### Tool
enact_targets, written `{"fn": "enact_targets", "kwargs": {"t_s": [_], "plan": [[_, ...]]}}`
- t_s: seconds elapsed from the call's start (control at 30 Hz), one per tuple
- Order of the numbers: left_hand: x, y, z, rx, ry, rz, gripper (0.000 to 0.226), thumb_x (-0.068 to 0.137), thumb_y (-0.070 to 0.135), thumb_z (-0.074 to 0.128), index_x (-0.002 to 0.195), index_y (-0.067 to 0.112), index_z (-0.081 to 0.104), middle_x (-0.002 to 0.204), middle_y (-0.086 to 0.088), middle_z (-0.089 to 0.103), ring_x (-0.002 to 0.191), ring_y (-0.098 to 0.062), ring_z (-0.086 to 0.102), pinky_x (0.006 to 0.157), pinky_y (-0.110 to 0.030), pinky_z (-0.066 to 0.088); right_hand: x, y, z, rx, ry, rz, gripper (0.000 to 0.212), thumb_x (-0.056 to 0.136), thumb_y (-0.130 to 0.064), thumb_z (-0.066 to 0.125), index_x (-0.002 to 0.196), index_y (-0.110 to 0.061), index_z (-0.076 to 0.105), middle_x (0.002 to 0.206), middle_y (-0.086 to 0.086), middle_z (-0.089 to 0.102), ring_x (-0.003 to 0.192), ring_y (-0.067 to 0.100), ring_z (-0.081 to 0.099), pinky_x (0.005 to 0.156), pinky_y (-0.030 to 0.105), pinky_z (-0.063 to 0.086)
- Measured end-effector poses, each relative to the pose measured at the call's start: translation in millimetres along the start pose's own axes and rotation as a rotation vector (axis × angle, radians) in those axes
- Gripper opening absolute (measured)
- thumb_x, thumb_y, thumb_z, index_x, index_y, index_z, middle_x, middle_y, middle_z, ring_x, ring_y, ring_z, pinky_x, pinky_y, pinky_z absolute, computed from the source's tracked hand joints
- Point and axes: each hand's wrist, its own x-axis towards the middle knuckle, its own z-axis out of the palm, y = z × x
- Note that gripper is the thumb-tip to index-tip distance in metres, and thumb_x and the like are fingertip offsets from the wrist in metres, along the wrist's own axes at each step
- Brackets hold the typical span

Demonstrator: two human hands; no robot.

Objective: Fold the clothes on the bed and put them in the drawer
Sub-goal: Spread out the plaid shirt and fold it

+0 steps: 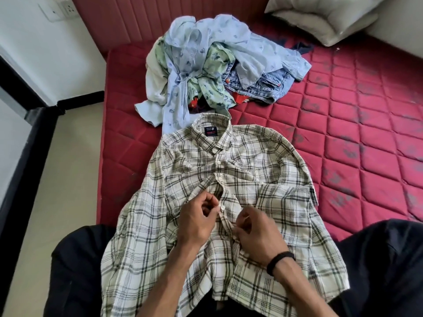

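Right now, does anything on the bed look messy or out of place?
Yes: a heap of unfolded clothes lies crumpled behind the plaid shirt, and the mattress has dark smudges on its right side.

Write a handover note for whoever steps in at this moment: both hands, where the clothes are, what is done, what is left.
Left hand: pinches the plaid shirt placket by a button.
Right hand: pinches the opposite placket edge.
The shirt lies front-up on the red mattress, hem over the person's lap, upper buttons closed.
Pile of unfolded clothes sits beyond the collar.
Done: nothing folded yet.
Left: finish buttoning, fold this shirt, fold the pile, put all away. No drawer in view.
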Motion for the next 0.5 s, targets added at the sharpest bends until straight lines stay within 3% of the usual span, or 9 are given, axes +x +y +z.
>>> {"fn": "enact_targets", "kwargs": {"t_s": [0.07,0.13,0.23,0.33,0.4,0.5], "plan": [[0,-1,1,0.013,0.008,-0.006,0.012,0.092,0.015,0.075,0.091,0.025,0.068,0.083,0.011,0.071,0.074,-0.002,0.068,0.068,-0.027,0.061,5,4,-9,0.258,-0.062,0.055,0.014,0.095,-0.008,0.066,0.089,-0.020,0.062,0.074,-0.002,0.071,0.058,0.011,0.062,0.057,0.027,0.053],[0,-4,3,0.029,-0.004,-0.006,0.012,0.091,0.017,0.076,0.093,0.026,0.068,0.085,0.014,0.072,0.075,0.000,0.069,0.070,-0.026,0.062,10,8,-13,0.459,-0.120,0.116,0.023,0.099,-0.001,0.056,0.086,-0.015,0.069,0.063,-0.004,0.062,0.057,0.020,0.052,0.061,0.037,0.050],[-2,1,2,0.093,-0.009,-0.007,0.014,0.092,0.018,0.076,0.094,0.028,0.067,0.086,0.017,0.070,0.076,0.005,0.067,0.069,-0.018,0.059,11,8,-13,0.473,-0.145,0.183,0.034,0.098,-0.001,0.050,0.081,-0.016,0.076,0.064,0.006,0.056,0.059,0.024,0.048,0.058,0.036,0.046],[-8,20,-9,0.181,-0.034,0.002,0.014,0.093,0.021,0.074,0.099,0.030,0.065,0.086,0.016,0.067,0.069,0.003,0.065,0.061,-0.015,0.057,6,2,-9,0.263,-0.136,0.111,0.010,0.092,-0.029,0.071,0.086,-0.021,0.073,0.072,-0.001,0.070,0.060,0.015,0.061,0.051,0.035,0.052],[-18,29,-16,0.208,-0.181,-0.014,0.008,0.095,0.023,0.071,0.102,0.026,0.068,0.088,0.013,0.067,0.063,-0.001,0.066,0.055,-0.018,0.057,1,-1,-4,0.006,-0.125,0.045,0.033,0.080,-0.053,0.078,0.092,-0.026,0.062,0.087,-0.005,0.068,0.073,0.013,0.063,0.056,0.027,0.051],[-44,29,-15,0.313,-0.482,-0.106,0.014,0.098,0.024,0.068,0.111,0.023,0.071,0.098,0.010,0.073,0.069,-0.002,0.071,0.064,-0.022,0.061,-4,1,9,-0.376,-0.079,-0.031,0.042,0.078,-0.051,0.080,0.095,-0.024,0.052,0.118,0.001,0.060,0.093,0.020,0.060,0.077,0.031,0.057]]}}
